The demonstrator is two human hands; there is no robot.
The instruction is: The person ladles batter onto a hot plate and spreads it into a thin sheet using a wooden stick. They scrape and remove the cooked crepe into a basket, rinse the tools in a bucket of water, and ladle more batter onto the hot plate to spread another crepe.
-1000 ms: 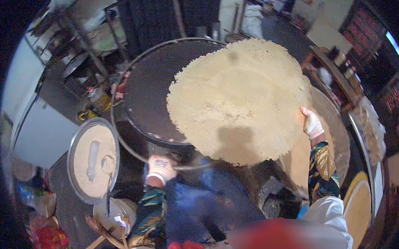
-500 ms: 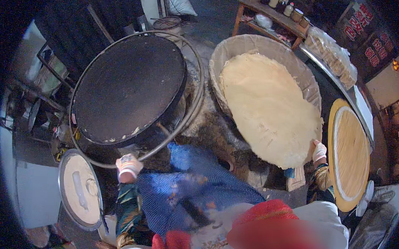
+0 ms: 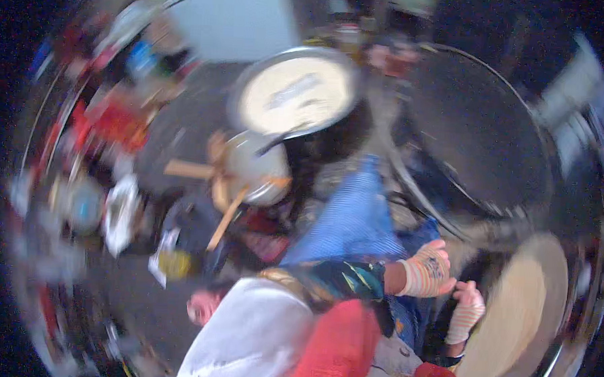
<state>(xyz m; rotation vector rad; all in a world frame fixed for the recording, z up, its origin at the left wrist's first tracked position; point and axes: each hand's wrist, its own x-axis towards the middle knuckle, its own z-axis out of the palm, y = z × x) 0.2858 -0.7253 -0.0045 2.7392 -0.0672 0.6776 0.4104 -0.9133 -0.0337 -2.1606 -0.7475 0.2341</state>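
Note:
Both my hands wear striped, fingerless gloves and are close together right of centre, over the near edge of the basket. My left hand (image 3: 428,271) has its fingers loosely bent and the thumb apart, with nothing visible in it. My right hand (image 3: 467,313), just below and to its right, has fingers partly stretched, also with nothing visible in it. The pale flatbreads (image 3: 504,332) lie in the round lined basket (image 3: 556,274) beside my right hand. Beyond my hands is the large black round griddle (image 3: 480,129), with a metal ring (image 3: 410,180) around it. Motion blurs the view.
A metal basin (image 3: 237,98) of pale batter (image 3: 271,113) stands at the top middle. Below it is a whitish bucket (image 3: 256,166) with wooden sticks (image 3: 226,219) across and beside it. A blue patterned cloth (image 3: 354,224) covers my lap area. Blurred clutter fills the left side.
The view has swung far to the left, bringing basin and bucket to the middle. My left hand has come off the ring and my right hand off the flatbread; they are now close together.

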